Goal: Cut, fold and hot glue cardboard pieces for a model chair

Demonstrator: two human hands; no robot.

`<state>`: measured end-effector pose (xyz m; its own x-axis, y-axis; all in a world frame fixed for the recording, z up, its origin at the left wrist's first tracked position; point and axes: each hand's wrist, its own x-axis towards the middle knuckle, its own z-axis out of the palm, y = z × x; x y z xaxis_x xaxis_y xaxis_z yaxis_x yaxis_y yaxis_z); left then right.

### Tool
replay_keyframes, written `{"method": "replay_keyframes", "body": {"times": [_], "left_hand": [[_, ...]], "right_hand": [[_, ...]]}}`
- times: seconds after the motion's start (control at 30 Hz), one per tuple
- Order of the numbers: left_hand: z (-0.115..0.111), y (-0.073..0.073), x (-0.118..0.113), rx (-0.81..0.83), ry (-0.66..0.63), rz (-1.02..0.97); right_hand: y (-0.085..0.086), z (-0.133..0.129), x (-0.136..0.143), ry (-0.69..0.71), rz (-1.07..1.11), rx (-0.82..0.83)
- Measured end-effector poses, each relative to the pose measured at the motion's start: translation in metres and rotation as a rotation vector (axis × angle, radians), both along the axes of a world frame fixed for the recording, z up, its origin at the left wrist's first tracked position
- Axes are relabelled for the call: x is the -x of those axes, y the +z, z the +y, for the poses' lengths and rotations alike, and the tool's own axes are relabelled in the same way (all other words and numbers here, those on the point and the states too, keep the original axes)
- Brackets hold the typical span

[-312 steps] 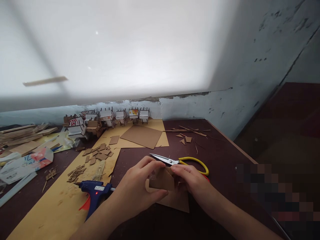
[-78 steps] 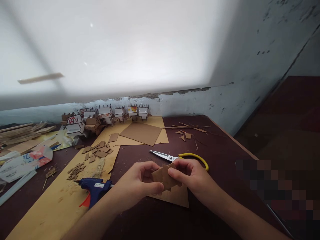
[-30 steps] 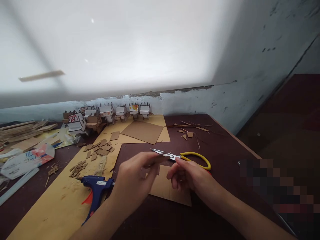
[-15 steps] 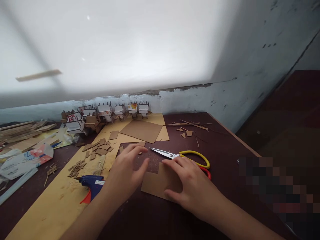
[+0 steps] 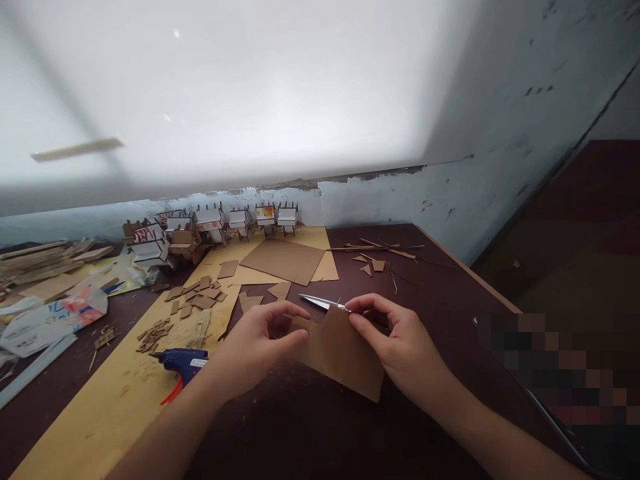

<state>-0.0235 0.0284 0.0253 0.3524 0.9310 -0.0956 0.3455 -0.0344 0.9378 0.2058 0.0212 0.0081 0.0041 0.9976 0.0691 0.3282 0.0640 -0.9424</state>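
- Wood strips are in a pile between nine and ten o'clock from the card, with a white packet in front. It has blue marks and a red patch, too small to read.
- The blue glue gun is at nine o'clock. The left arm hides its handle. Its white label is too small to read.
- Little brown bits and small squares are on the yellow paper, near nine and ten o'clock.
- Small chair shapes are at ten o'clock. One has red letters I cannot make out.
- The left hand is at nine o'clock, thumb and first finger apart at the card's left end. I cannot tell if it grips.
- The big sheet is at eleven o'clock.
- The brown card is in front of the person, tilted, over the dark table.
- The scissors are at eleven o'clock, handles mostly hidden.
- The right hand pinches the card's upper right side, palm turned inward.
- Thin sticks are at one o'clock.
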Motion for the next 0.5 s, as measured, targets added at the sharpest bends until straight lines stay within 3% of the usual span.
{"method": "replay_keyframes", "body": {"times": [0.13,0.27,0.37,0.5], "left_hand": [[0.0003,0.0016,-0.0025,0.122,0.008,-0.219],[0.0024,-0.0019,-0.004,0.099,0.147,-0.293],[0.0048,-0.0045,-0.003,0.078,0.249,-0.326],[0.0052,-0.0033,-0.003,0.075,0.228,-0.333]], "right_hand": [[0.0031,0.001,-0.001,-0.068,0.106,0.054],[0.0042,0.0002,-0.0007,-0.052,0.169,0.148],[0.0014,0.0001,-0.0001,0.048,0.231,0.176],[-0.0027,0.0006,0.0003,0.211,0.278,0.18]]}}
